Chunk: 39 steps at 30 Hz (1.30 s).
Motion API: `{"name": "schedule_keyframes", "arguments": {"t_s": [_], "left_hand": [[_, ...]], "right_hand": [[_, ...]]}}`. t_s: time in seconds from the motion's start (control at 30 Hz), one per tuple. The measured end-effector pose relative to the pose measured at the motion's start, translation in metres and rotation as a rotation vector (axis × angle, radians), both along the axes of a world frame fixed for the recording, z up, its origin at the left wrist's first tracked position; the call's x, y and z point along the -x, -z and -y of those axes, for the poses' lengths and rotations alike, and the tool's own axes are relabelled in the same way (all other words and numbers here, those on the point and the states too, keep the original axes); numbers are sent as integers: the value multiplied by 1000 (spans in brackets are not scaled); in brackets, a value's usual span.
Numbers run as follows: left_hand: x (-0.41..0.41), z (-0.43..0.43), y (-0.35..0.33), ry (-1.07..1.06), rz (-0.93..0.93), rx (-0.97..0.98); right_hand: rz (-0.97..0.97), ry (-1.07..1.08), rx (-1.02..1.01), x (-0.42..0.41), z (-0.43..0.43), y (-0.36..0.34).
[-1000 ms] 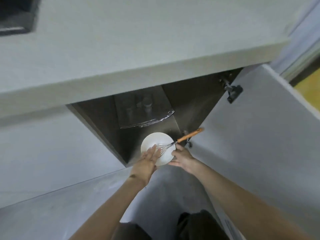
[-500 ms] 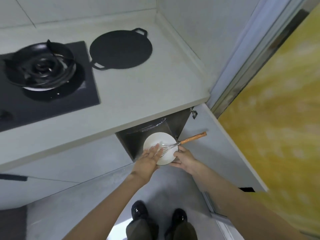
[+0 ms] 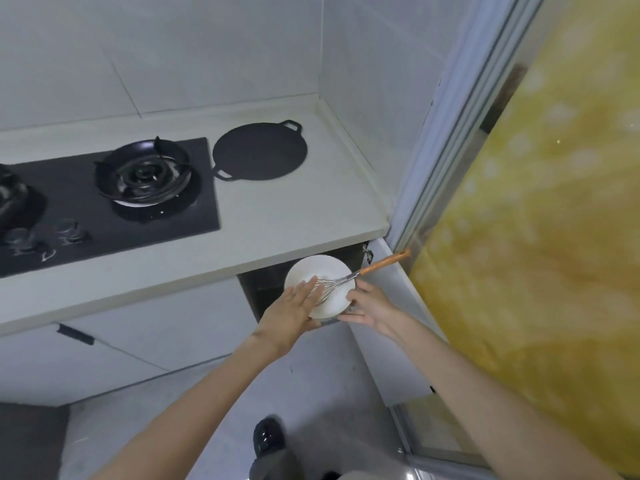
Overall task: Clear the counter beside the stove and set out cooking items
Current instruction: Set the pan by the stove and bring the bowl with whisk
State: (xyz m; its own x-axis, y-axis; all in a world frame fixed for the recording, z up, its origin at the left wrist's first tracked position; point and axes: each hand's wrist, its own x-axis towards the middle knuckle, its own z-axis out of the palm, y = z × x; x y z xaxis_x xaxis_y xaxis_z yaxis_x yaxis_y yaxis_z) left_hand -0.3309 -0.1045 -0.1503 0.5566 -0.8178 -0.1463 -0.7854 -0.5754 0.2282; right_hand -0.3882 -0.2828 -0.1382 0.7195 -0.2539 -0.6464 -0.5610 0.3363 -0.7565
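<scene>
A white bowl [image 3: 311, 268] with a wire whisk [image 3: 384, 261] lying in it hangs just below the counter's front edge, in front of the open cupboard [image 3: 263, 282]. The whisk's orange wooden handle sticks out to the right over the rim. My left hand [image 3: 291, 310] holds the bowl's left side, fingers laid straight across the rim and the whisk wires, thumb underneath. From the right, my right hand [image 3: 374, 306] pinches the rim, thumb on top, fingers below. On the pale counter [image 3: 294, 209] beside the stove [image 3: 145, 174] lies a flat black griddle pan [image 3: 259, 152].
The cupboard door [image 3: 391, 323] stands open to the right of my hands. A yellow patterned sliding door [image 3: 536, 237] fills the right side. Tiled walls close the counter's back and right. My shoe [image 3: 268, 434] is on the floor below.
The bowl with the whisk has come up out of the cupboard to just under the counter edge. My view has lifted from the cupboard to the counter and stove. Both hands keep their hold.
</scene>
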Motion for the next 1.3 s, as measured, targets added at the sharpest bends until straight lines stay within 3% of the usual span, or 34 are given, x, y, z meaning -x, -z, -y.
{"name": "schedule_keyframes", "arguments": {"t_s": [0.27, 0.5, 0.97, 1.3], "left_hand": [[-28, 12, -40, -17, 99, -16], [-100, 11, -39, -50, 156, -30], [-285, 32, -8, 28, 102, -91], [-321, 43, 1, 32, 72, -116]], "right_hand": [[65, -55, 13, -32, 15, -32], [90, -62, 0, -106, 15, -29], [28, 34, 44, -279, 30, -9], [-6, 12, 64, -317, 45, 2]]}}
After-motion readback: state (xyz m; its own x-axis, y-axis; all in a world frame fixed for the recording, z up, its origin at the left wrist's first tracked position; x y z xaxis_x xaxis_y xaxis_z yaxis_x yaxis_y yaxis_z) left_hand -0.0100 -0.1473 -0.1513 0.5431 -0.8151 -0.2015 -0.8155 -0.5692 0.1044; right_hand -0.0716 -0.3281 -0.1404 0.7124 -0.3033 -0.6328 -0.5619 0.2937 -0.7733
